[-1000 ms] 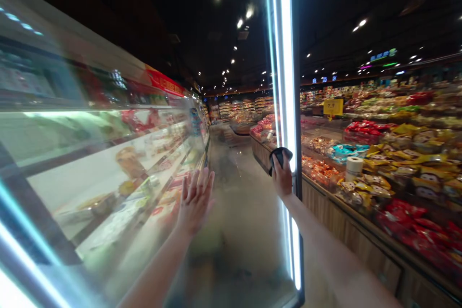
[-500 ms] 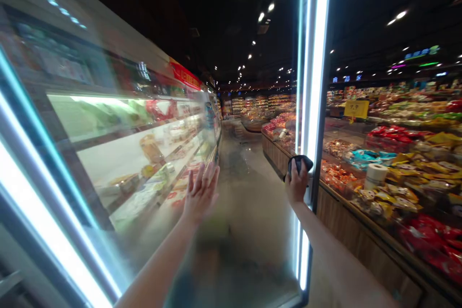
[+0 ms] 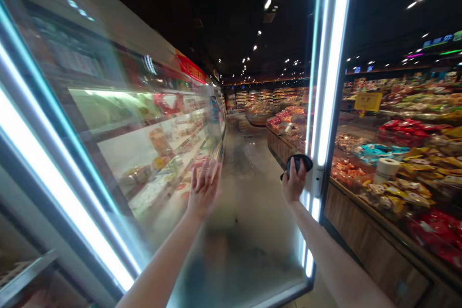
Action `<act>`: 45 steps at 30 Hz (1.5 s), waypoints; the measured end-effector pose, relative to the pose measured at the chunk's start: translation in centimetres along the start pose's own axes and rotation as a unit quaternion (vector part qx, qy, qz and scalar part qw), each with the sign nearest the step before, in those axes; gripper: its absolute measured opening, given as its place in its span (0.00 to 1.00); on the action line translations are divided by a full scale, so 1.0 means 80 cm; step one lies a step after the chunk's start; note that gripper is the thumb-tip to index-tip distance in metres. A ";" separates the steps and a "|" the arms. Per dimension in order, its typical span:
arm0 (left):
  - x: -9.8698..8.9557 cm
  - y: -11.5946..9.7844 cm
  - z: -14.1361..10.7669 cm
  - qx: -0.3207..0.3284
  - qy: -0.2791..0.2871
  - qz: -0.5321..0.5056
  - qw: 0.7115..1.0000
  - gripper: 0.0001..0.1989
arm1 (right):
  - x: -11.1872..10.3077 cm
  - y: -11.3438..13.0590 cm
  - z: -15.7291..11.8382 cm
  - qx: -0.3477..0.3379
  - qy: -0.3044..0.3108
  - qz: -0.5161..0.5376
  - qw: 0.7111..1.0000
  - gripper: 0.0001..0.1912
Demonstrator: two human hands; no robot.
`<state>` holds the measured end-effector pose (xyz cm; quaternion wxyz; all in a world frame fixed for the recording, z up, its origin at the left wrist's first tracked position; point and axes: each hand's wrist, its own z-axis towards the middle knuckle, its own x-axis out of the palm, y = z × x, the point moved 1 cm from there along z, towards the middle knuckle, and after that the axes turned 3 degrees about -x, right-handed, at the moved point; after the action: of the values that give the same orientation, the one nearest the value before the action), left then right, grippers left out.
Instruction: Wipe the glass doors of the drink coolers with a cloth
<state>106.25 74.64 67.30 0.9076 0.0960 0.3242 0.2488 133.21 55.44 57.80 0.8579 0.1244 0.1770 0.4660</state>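
Note:
A glass door with glowing light strips down its frame stands in front of me. My left hand is open, palm toward the glass with its fingers stretched upward; it appears to rest on the pane. In my right hand is a black, rounded pad-like object, held against or close to the glass just left of the lit right-hand frame. The fingers wrap over its front, and its exact kind cannot be made out. The lower part of the pane looks hazy.
Through the glass on the left runs an open chilled display case with packaged food. Right of the door, a wood-sided counter carries heaps of wrapped snacks, a white paper roll and a yellow price sign. An aisle floor lies between.
The door's right frame has shifted right in the view. My right hand with the black object now sits farther left of that frame. My left hand stays nearly where it was.

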 end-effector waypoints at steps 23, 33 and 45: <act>-0.034 0.112 -0.078 -0.008 0.019 0.007 1.000 0.46 | 0.006 0.208 -0.109 -0.298 0.146 0.064 0.941 0.32; -0.049 0.148 -0.112 -0.023 0.037 0.008 0.999 0.50 | 0.017 0.234 -0.095 -0.014 0.053 0.053 0.997 0.32; -0.054 0.176 -0.146 -0.038 0.036 0.009 0.999 0.49 | 0.008 0.234 -0.097 -0.004 0.048 0.034 0.998 0.33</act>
<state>90.48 84.69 65.36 0.8959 0.0557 0.3464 0.2724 116.12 66.38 57.72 0.8328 0.1041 0.2117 0.5007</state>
